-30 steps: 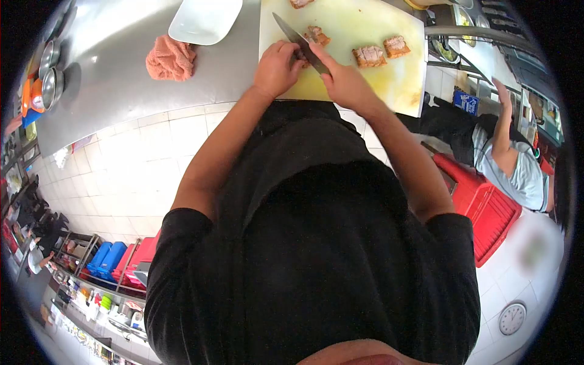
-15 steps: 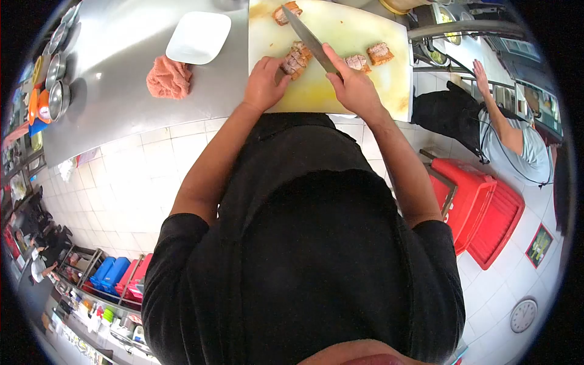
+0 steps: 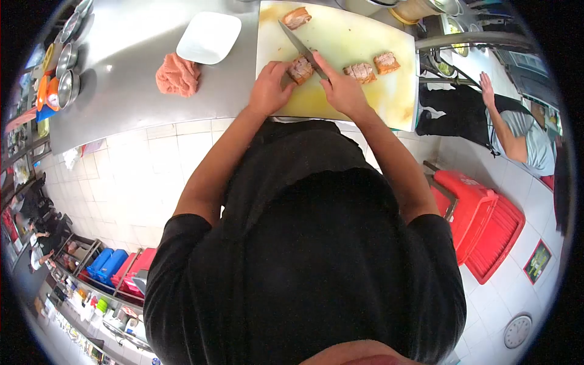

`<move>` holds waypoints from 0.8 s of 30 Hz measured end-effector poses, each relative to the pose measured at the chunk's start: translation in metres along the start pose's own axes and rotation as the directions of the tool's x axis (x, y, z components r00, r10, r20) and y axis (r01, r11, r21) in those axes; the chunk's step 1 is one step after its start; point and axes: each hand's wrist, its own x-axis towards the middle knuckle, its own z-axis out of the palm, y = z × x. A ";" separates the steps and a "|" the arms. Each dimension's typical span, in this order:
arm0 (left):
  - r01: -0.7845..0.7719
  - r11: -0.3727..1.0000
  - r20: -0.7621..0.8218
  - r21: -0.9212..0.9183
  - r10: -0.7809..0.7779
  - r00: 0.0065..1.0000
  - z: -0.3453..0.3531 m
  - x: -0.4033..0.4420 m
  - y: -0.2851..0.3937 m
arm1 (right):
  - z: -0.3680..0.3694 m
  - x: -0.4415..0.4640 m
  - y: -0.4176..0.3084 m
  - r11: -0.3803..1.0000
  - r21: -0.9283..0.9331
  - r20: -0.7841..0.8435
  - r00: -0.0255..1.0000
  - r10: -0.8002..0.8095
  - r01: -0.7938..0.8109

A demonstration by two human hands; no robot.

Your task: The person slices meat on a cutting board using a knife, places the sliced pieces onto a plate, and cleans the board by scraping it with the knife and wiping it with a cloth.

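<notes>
A red bin (image 3: 468, 222) stood at the near right, clear of the work surface. Beyond it, a steel table (image 3: 140, 100) extended to the left of a white, yellow-stained cutting board (image 3: 340, 38). A crumpled pink cloth (image 3: 177, 75) lay on the steel, with a white dish (image 3: 209, 38) just beyond it; metal bowls (image 3: 69, 89) lined the far left. Another person (image 3: 517, 134) stood right of the board, one hand raised. The left hand (image 3: 271, 88) was partly curled, its fingertips at the left side of a meat piece (image 3: 300, 69) on the board's left half. The right hand (image 3: 345, 91) gripped a knife (image 3: 295, 39), whose blade slanted toward the far left and partly screened that piece; blade contact could not be determined. The piece was browned at the edges, with a pale, segmented upper face. Two similar pieces (image 3: 360, 73) lay to the right; a browner single piece (image 3: 297, 18) lay beyond the blade tip.
</notes>
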 end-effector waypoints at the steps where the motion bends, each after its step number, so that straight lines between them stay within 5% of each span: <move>1: 0.019 1.000 0.025 0.000 -0.019 1.000 -0.001 -0.003 0.002 | -0.003 -0.003 0.000 0.999 0.019 -0.020 0.999 0.026 -0.026; 6: 0.059 0.998 0.062 0.028 -0.061 0.996 -0.003 -0.007 0.005 | -0.050 -0.033 -0.028 0.971 0.053 -0.052 0.970 0.236 -0.234; 12: 0.044 0.998 0.132 0.041 -0.050 0.990 -0.004 0.009 0.015 | -0.001 -0.037 0.020 0.982 -0.133 -0.055 0.991 0.125 -0.131; 24: 0.053 0.998 0.170 -0.032 -0.046 0.984 -0.001 0.018 0.024 | -0.029 -0.057 -0.002 0.990 0.090 0.007 0.994 0.107 -0.107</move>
